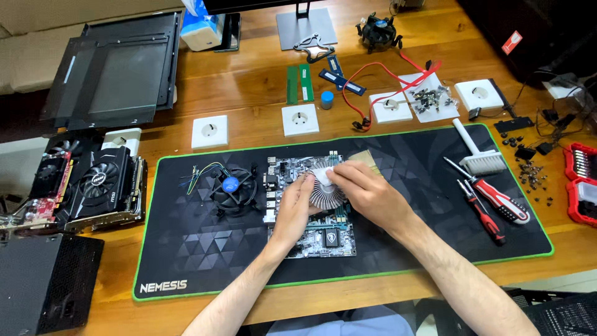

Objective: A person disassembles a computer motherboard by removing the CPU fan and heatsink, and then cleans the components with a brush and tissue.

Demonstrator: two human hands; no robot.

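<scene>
A round finned metal heatsink point(328, 190) sits on a motherboard point(311, 239) in the middle of a dark desk mat point(186, 242). My left hand point(292, 211) grips the heatsink's left side. Coming from the right, my right hand point(367, 190) presses a small white wipe point(324, 177) against the top of the heatsink. A black cooler fan point(231, 188) with a blue hub and loose wires lies on the mat just left of the board.
Two red-handled screwdrivers point(491, 202) and a white brush point(482, 155) lie on the mat's right. Graphics cards point(87, 186) and a black power supply point(43, 280) stand at left. White trays point(300, 119), memory sticks point(298, 83), red cables point(398, 81) and loose screws point(532, 174) lie beyond.
</scene>
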